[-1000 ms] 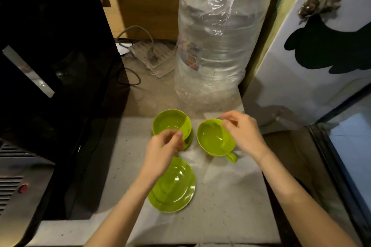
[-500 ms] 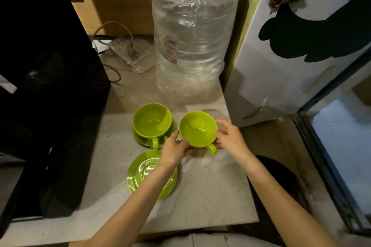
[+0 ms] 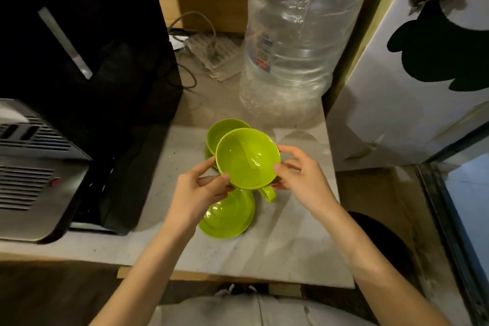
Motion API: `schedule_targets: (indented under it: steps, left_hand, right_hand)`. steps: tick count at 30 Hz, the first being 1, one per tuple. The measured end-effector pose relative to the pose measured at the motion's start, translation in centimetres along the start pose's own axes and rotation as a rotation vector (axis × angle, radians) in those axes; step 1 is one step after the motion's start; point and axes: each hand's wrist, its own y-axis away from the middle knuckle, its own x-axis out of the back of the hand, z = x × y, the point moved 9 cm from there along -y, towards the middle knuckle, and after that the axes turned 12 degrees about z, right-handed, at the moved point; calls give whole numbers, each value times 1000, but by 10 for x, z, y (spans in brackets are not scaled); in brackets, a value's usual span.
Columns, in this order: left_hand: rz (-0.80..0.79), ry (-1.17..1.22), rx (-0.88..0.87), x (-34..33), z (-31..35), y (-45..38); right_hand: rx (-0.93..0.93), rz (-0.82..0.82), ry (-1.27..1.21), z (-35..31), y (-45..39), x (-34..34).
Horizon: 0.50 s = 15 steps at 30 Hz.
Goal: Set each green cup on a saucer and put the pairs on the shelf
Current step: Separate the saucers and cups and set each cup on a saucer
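A green cup (image 3: 247, 157) is held in the air between both hands, its handle pointing toward me. My left hand (image 3: 197, 190) grips its left rim and my right hand (image 3: 301, 180) grips its right side. Below it, on the counter, lies an empty green saucer (image 3: 227, 217), partly hidden by my left hand. Behind the lifted cup a second green cup (image 3: 222, 130) stands on its own saucer, mostly covered from view.
A big clear water bottle (image 3: 296, 40) stands at the back of the grey counter (image 3: 277, 251). A black appliance (image 3: 79, 61) and a silver vented unit (image 3: 31, 174) fill the left. A power strip with cables (image 3: 211, 50) lies behind. A white fridge side (image 3: 410, 92) is at the right.
Both hands have closed on the right-hand cup and lifted it off the counter, carrying it left and toward me, above the empty saucer. The other cup stayed on its saucer.
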Motion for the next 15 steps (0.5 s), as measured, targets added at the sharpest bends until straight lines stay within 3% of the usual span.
schedule_targets:
  steps: [9,15]
  left_hand:
    - [154,95,141,58,-61,30]
    - [157,93,182,56,-81,33]
  right_hand:
    - [26,-176,249,31,31,-58]
    - [-30,-194,260,51,35,-60]
